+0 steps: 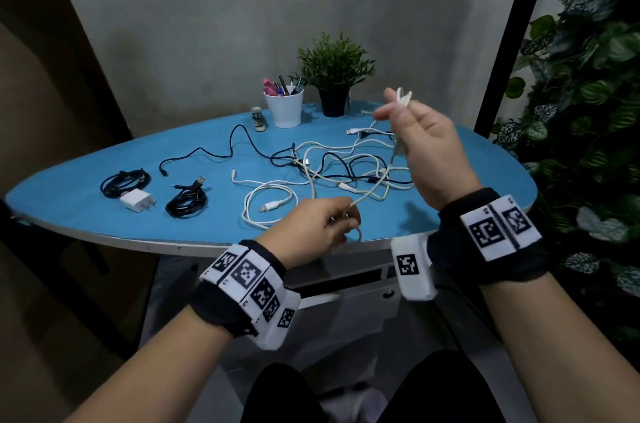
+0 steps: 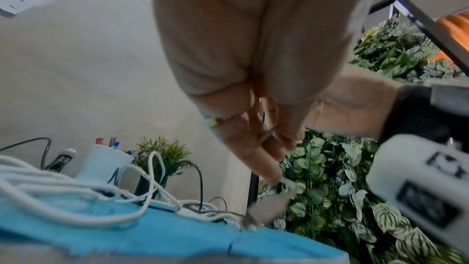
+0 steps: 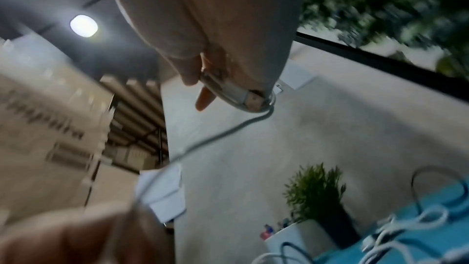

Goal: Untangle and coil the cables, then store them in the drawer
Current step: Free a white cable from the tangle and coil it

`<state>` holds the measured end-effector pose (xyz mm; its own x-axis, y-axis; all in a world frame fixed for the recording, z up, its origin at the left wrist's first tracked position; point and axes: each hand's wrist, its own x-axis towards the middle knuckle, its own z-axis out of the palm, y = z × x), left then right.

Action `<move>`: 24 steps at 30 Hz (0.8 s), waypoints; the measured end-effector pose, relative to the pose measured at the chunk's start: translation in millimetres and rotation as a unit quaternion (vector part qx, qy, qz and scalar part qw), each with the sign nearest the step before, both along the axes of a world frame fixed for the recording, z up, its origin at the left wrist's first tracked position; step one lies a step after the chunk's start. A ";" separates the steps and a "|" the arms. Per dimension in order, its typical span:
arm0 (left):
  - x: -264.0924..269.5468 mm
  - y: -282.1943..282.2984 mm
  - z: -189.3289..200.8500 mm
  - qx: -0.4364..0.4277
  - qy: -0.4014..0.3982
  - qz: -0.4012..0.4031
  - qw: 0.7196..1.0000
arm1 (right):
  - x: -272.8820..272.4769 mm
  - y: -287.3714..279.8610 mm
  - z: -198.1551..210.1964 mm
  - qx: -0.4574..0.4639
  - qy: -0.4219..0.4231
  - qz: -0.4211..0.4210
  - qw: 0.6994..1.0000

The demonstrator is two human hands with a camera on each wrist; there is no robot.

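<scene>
A tangle of white and black cables [image 1: 346, 166] lies on the blue oval table [image 1: 86, 211], right of middle. My right hand [image 1: 398, 104] is raised above it and grips a few loops of a white cable [image 1: 403, 95]; in the right wrist view its fingers [image 3: 190, 75] hold the USB plug end [image 3: 238, 95]. The same cable runs down to my left hand [image 1: 346, 218] near the front edge, which pinches the white cable [image 2: 285, 187]. A white drawer [image 1: 363, 305] sits under the table and looks slightly open.
Two coiled black cables [image 1: 125, 180] [image 1: 187, 203], a white charger [image 1: 136, 201] and a loose white coil [image 1: 266, 208] lie on the left half. A pen cup [image 1: 284, 107], potted plant [image 1: 334, 76] and small stapler [image 1: 258, 119] stand at the back. Leafy wall [image 1: 588, 111] at right.
</scene>
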<state>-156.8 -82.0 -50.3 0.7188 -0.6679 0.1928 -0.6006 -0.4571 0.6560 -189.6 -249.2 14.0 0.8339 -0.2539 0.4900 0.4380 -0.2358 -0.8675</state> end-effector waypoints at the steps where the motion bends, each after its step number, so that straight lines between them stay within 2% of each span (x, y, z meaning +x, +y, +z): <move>1: -1.0 2.1 3.9 -0.019 -0.014 0.008 1.000 | 1.7 -1.5 -3.9 -0.089 0.001 -0.040 0.995; 3: -2.7 5.4 12.9 -0.079 -0.034 0.028 0.996 | 4.6 -3.5 -10.8 -0.225 0.020 -0.074 0.971; 5: -4.6 7.7 23.1 -0.155 -0.050 0.051 0.985 | 5.6 -4.1 -14.1 -0.268 0.064 -0.061 0.959; 8: 0.0 11.1 34.5 -0.255 -0.035 0.090 0.962 | 3.2 -1.1 -17.3 -0.238 0.118 -0.001 0.964; 10: 4.1 11.9 37.9 -0.292 -0.014 0.106 0.950 | -1.7 6.5 -18.0 -0.185 0.128 0.056 0.973; 12: 6.5 11.4 37.3 -0.299 0.009 0.106 0.948 | -6.9 15.6 -17.7 -0.092 0.138 0.131 0.977; 16: 2.8 11.0 32.9 -0.241 0.062 0.041 0.968 | -12.3 23.2 -15.1 0.054 0.135 0.251 0.957; 18: -0.2 11.7 32.9 -0.223 0.058 0.021 0.973 | -11.1 21.8 -15.9 0.094 0.135 0.256 0.953; 20: -1.5 11.7 33.8 -0.229 0.059 0.024 0.971 | -8.7 21.4 -18.6 0.096 0.129 0.237 0.958; 24: -1.2 9.9 34.8 -0.253 0.050 0.061 0.964 | -7.2 18.6 -23.6 -0.001 0.091 0.135 0.987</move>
<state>-157.9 -72.1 -15.5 0.8186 -0.4151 0.3970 -0.4841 -0.1265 0.8658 -196.8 -230.6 -9.6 0.9454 -0.0105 0.3256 0.3214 -0.1335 -0.9375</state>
